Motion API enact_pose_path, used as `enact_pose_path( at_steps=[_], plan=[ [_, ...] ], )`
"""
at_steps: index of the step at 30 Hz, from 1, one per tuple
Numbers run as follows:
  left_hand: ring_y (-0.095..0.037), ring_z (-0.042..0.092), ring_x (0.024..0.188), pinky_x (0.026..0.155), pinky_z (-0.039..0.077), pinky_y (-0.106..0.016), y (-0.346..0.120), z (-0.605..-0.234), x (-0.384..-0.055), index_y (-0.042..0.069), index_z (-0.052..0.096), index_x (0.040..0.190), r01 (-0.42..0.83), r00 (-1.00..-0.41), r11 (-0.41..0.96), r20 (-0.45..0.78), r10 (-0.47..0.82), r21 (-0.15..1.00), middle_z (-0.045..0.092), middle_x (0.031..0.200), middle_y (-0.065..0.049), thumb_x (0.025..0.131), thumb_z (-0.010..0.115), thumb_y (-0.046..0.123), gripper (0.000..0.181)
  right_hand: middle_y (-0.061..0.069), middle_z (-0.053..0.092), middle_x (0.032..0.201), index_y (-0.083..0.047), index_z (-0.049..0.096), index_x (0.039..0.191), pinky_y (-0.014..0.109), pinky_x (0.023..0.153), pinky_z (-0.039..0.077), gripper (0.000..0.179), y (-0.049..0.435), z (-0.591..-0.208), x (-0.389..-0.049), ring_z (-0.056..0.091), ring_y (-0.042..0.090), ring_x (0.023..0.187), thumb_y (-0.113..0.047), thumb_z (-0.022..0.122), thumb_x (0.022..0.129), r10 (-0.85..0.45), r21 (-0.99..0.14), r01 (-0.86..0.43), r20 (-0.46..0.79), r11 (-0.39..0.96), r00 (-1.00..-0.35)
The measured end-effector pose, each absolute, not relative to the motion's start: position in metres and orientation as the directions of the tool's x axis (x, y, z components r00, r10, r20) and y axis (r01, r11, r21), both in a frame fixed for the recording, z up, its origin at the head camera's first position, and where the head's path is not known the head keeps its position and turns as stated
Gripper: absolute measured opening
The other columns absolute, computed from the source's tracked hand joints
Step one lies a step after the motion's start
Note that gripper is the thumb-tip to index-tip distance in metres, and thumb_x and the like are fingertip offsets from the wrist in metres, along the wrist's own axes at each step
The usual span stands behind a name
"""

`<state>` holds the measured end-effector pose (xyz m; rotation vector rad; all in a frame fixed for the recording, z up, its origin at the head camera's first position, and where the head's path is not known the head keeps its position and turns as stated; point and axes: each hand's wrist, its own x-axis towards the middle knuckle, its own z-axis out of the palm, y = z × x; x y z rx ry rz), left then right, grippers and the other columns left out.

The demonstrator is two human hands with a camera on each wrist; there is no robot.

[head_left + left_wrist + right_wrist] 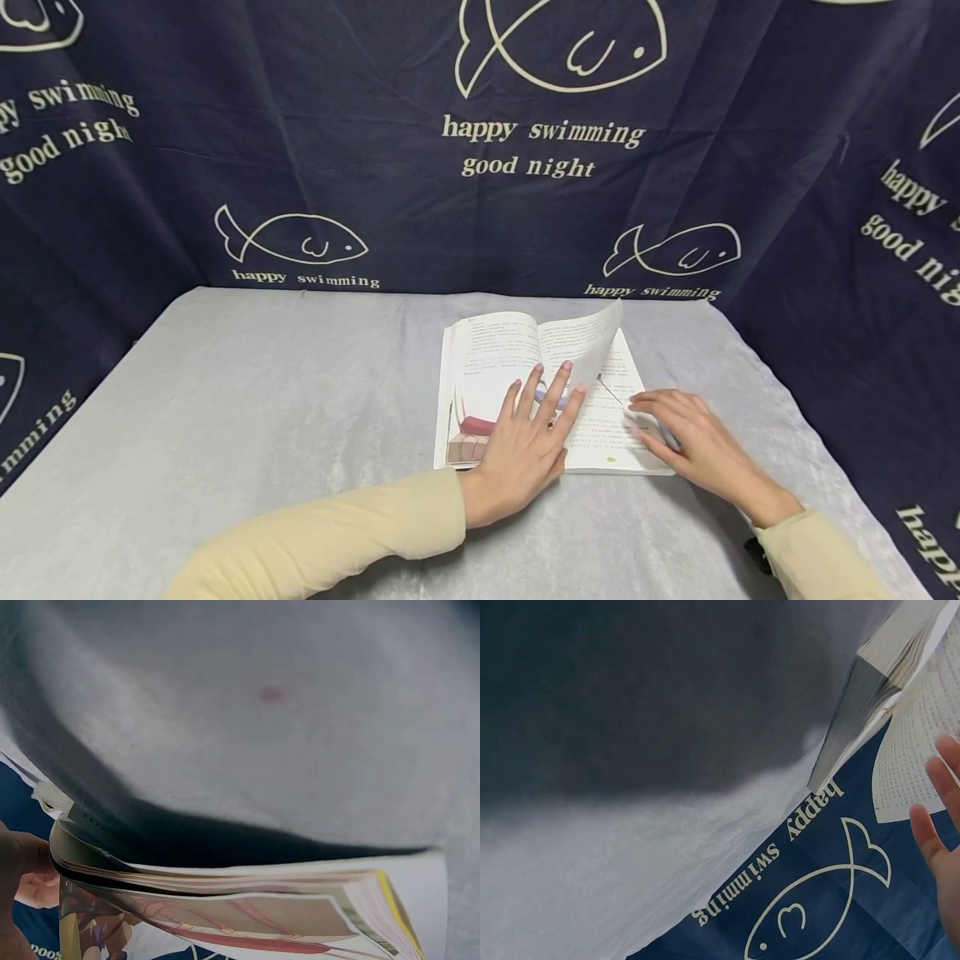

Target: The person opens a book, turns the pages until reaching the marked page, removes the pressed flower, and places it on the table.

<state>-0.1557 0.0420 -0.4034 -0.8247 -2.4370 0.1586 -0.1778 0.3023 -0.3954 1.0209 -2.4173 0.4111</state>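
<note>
An open book [498, 346] with printed text and coloured pictures lies on the table, right of centre in the head view. My left hand [525, 446] rests across its middle with the fingers straight and slightly spread. One page [600, 333] on the right side stands partly raised and curves toward the left hand's fingers; it also shows in the right wrist view as a curved sheet [911, 765]. My right hand [697, 442] hovers at the book's right edge, its fingers loosely bent with nothing between them. In the left wrist view the book's lower page edges [262, 881] appear.
A grey cloth-covered table [300, 400] spreads out around the book. Dark blue curtains [405, 167] with white fish drawings and lettering hang behind it and along both sides. Beige sleeves [352, 529] cover both forearms.
</note>
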Motion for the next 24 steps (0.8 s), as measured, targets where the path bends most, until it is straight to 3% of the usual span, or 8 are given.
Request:
enact_pose_path(
  at_steps=[11, 24],
  plan=[
    [-0.037, 0.004, 0.139, 0.108, 0.020, -0.047, 0.041, -0.406, -0.155, 0.015, 0.028, 0.143, 0.512, -0.652, 0.814, 0.494, 0.575, -0.273, 0.001, 0.154, -0.012, 0.078, 0.058, 0.047, 0.078, 0.005, 0.064, 0.105, -0.007, 0.065, 0.101, 0.032, 0.083, 0.035, 0.035, 0.300, -0.400, -0.178, 0.055, 0.017, 0.099, -0.016, 0.074, 0.069, -0.594, -0.064, -0.704, 0.488, 0.707, -0.640],
    [-0.034, 0.001, 0.141, 0.110, 0.011, -0.047, 0.038, -0.407, -0.155, 0.018, 0.037, 0.138, 0.500, -0.674, 0.805, 0.441, 0.593, -0.319, 0.004, 0.154, -0.010, 0.083, 0.050, 0.049, 0.064, 0.007, 0.064, 0.095, -0.006, 0.063, 0.094, 0.039, 0.076, 0.042, 0.029, 0.295, -0.401, -0.189, 0.058, 0.022, 0.090, -0.009, 0.074, 0.067, -0.579, -0.048, -0.689, 0.502, 0.723, -0.642]
  ],
)
